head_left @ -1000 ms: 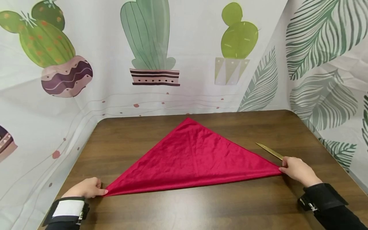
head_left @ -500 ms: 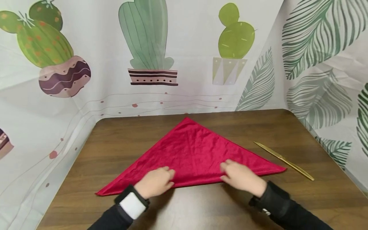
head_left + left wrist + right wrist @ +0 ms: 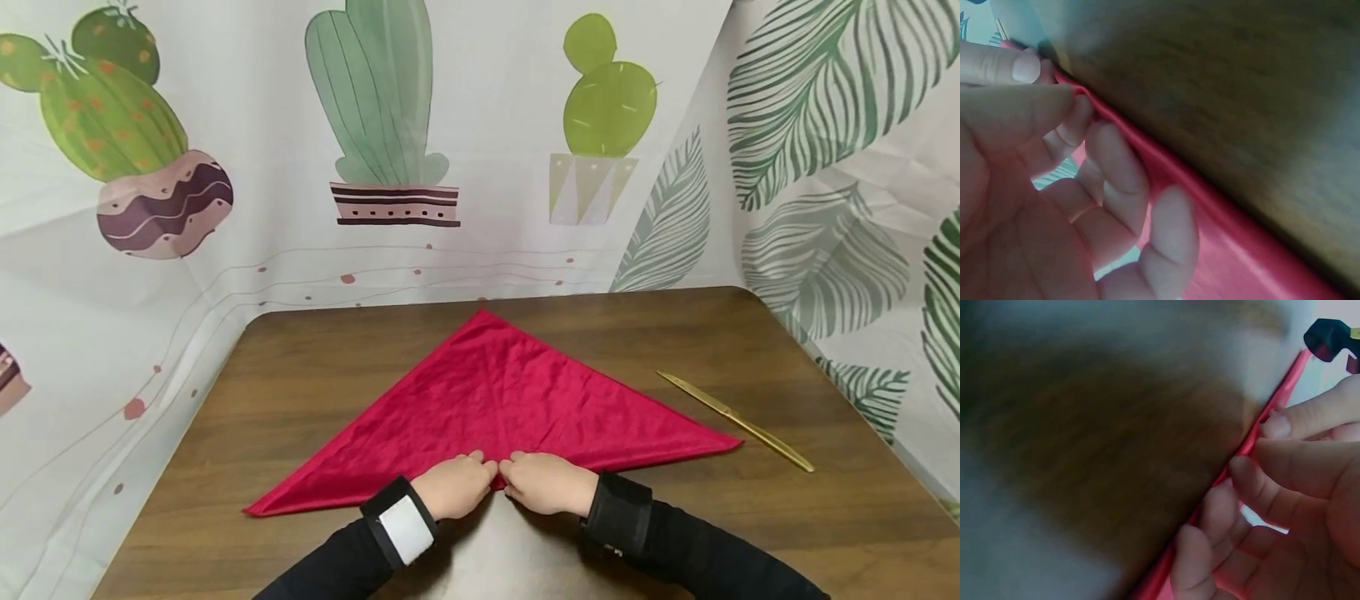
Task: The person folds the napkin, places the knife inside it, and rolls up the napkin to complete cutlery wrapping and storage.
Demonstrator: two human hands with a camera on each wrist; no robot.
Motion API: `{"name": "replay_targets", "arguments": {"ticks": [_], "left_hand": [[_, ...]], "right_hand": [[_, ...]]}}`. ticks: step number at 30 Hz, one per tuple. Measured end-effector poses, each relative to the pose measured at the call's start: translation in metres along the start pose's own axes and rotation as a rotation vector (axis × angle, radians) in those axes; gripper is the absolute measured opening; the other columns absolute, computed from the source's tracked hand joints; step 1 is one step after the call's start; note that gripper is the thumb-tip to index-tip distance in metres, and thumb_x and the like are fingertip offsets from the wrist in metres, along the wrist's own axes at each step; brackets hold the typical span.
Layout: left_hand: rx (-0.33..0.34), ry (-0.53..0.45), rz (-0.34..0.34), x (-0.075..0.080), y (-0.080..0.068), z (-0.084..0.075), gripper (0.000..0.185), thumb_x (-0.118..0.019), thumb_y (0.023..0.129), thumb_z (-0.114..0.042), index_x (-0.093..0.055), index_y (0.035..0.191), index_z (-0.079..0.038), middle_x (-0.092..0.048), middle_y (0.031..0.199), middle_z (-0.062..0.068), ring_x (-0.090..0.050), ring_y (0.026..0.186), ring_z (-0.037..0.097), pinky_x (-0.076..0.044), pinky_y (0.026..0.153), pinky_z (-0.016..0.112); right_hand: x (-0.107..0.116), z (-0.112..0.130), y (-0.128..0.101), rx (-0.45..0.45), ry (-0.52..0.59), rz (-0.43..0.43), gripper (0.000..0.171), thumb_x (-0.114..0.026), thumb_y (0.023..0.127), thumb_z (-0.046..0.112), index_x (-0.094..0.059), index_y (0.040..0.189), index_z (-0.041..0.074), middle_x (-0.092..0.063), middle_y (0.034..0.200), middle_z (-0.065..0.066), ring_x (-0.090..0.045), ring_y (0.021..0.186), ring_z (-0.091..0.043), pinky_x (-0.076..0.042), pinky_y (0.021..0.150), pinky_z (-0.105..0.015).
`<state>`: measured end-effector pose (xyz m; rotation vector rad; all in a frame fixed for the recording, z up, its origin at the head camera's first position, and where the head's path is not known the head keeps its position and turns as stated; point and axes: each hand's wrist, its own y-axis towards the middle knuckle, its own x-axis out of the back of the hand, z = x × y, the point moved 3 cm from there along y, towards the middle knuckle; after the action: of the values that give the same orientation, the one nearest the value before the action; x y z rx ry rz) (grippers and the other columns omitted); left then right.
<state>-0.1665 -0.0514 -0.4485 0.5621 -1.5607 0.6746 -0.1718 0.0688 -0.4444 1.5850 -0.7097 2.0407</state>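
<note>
A red cloth napkin [image 3: 465, 400], folded into a triangle, lies flat with its point towards the far edge of the table. At the middle of its near folded edge, my left hand [image 3: 457, 486] and right hand [image 3: 546, 483] sit side by side, fingertips almost meeting. In the left wrist view, the left thumb and forefinger pinch the rolled edge of the napkin [image 3: 1166, 162], the other fingers curling along it. The right wrist view has the right thumb and forefinger pinching the same edge, with the left thumb [image 3: 1279, 427] just beyond.
A gold table knife [image 3: 738, 421] lies slantwise on the wooden table [image 3: 330, 350], right of the napkin's right corner. Behind the table hangs a white cloth backdrop [image 3: 510, 100] printed with cacti and leaves.
Both hands have let go of the napkin's side corners, moved inward over its near edge and come together at the middle. The right hand no longer covers the knife's handle.
</note>
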Motion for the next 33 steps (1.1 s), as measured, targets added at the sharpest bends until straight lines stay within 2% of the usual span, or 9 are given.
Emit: {"name": "replay_targets", "arguments": {"ticks": [6,10,14,24,30,33], "left_hand": [[0.033,-0.098,-0.049,0.002,-0.014,0.017,0.009,-0.061,0.079,-0.008,-0.053,0.074,-0.008,-0.045,0.066,0.005,-0.052,0.065,0.022,-0.044,0.053,0.027],[0.047,-0.157,-0.079,0.001,-0.033,0.035,0.014,-0.064,0.076,-0.007,-0.051,0.073,-0.007,-0.044,0.064,0.004,-0.051,0.067,0.023,-0.044,0.056,0.027],[0.094,-0.199,-0.113,-0.002,-0.057,0.056,0.019,-0.065,0.075,-0.004,-0.046,0.070,-0.008,-0.042,0.062,0.002,-0.049,0.066,0.024,-0.043,0.055,0.028],[0.305,-0.285,-0.118,-0.006,-0.116,0.102,0.028,-0.066,0.074,-0.004,-0.040,0.065,-0.011,-0.035,0.059,-0.004,-0.036,0.057,0.011,-0.034,0.051,0.025],[0.416,-0.320,-0.118,-0.009,-0.149,0.131,0.027,-0.065,0.074,-0.002,-0.041,0.064,-0.010,-0.036,0.057,-0.004,-0.036,0.055,0.010,-0.033,0.051,0.026],[0.500,-0.359,-0.085,-0.011,-0.163,0.144,0.025,-0.063,0.075,-0.002,-0.041,0.065,-0.009,-0.037,0.058,-0.002,-0.036,0.055,0.012,-0.033,0.051,0.027]], "right_hand": [[0.001,-0.017,-0.011,-0.004,0.022,-0.051,0.012,-0.060,0.081,0.013,-0.052,0.073,0.009,-0.045,0.065,0.001,-0.051,0.068,-0.016,-0.043,0.059,-0.024],[0.003,-0.035,-0.029,-0.031,0.083,-0.072,0.017,-0.061,0.080,0.011,-0.048,0.069,0.010,-0.040,0.061,0.004,-0.047,0.062,-0.013,-0.040,0.057,-0.024],[0.007,-0.056,-0.048,-0.076,0.142,-0.064,0.020,-0.060,0.080,0.009,-0.045,0.067,0.011,-0.037,0.059,0.005,-0.042,0.058,-0.010,-0.037,0.055,-0.024],[0.012,-0.113,-0.100,-0.244,0.249,-0.032,0.022,-0.056,0.082,0.005,-0.043,0.065,0.011,-0.034,0.057,0.007,-0.030,0.054,-0.006,-0.031,0.051,-0.022],[0.014,-0.142,-0.129,-0.369,0.283,0.006,0.025,-0.053,0.084,0.007,-0.043,0.061,0.010,-0.035,0.056,0.006,-0.031,0.052,-0.007,-0.029,0.050,-0.023],[0.015,-0.154,-0.142,-0.449,0.338,0.034,0.026,-0.051,0.086,0.007,-0.043,0.061,0.009,-0.037,0.053,0.004,-0.036,0.047,-0.008,-0.032,0.047,-0.024]]}}
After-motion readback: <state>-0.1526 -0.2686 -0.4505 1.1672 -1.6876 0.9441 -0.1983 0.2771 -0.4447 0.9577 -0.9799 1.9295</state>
